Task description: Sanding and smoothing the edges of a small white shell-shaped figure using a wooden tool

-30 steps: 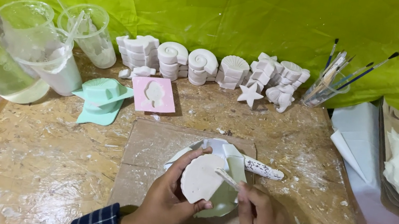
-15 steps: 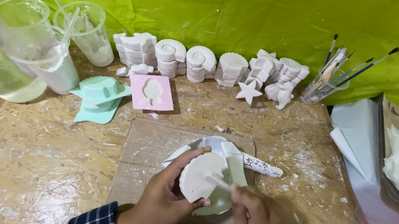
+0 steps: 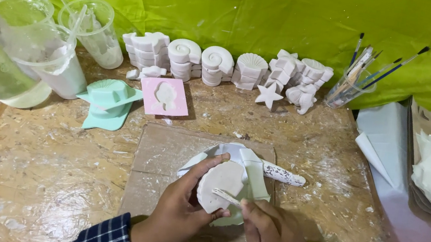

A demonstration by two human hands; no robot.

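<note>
Chipboard table: two hands, left hand, right hand, one plaster shell.

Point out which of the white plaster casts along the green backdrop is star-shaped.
It is the white star-shaped plaster cast, lying alone on the wooden table just in front of the row; the others are stacked shell and spiral shapes.

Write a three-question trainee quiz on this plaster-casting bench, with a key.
1. True or false: the left hand holds a white plaster shell cast.
2. What does the right hand pinch against that cast? A) a paintbrush B) a thin white stick C) scissors
3. Which mould lies nearer the clear cups: the mint-green mould or the pink mould?

Key: 1 true; 2 B; 3 the mint-green mould.
</note>
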